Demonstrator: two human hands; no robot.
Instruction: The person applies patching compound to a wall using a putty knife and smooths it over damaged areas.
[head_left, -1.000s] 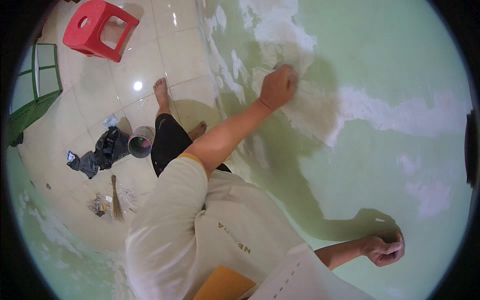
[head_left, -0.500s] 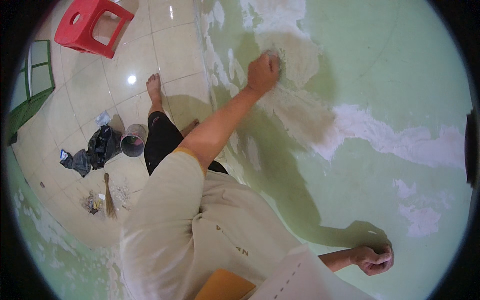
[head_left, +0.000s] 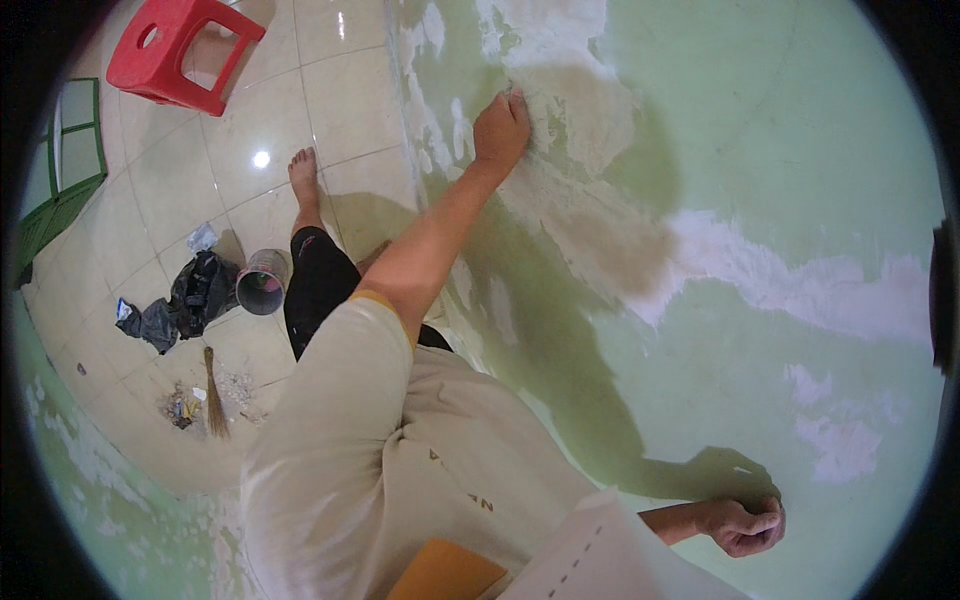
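Note:
My left hand (head_left: 501,128) is closed against the green wall (head_left: 720,120), beside a pale patch (head_left: 570,100) of bare or filled plaster. Something small and greyish shows at its fingertips, too hidden to name. Low on the right, my right hand (head_left: 745,526) is curled closed next to the same wall, its fingers bent inward, and what it holds, if anything, is hidden. A wide whitish streak (head_left: 760,265) crosses the wall between the two hands. My light shirt (head_left: 450,430) and black shorts (head_left: 320,285) fill the lower middle.
A red plastic stool (head_left: 180,50) stands on the tiled floor (head_left: 360,100). Left of my leg are a bucket (head_left: 262,282) and black plastic bags (head_left: 200,290). A stick broom (head_left: 214,395) lies by a debris pile (head_left: 180,408). A green-framed panel (head_left: 75,140) is at far left.
My left hand has shifted a little left and up along the wall, staying closed. My right hand has hardly moved.

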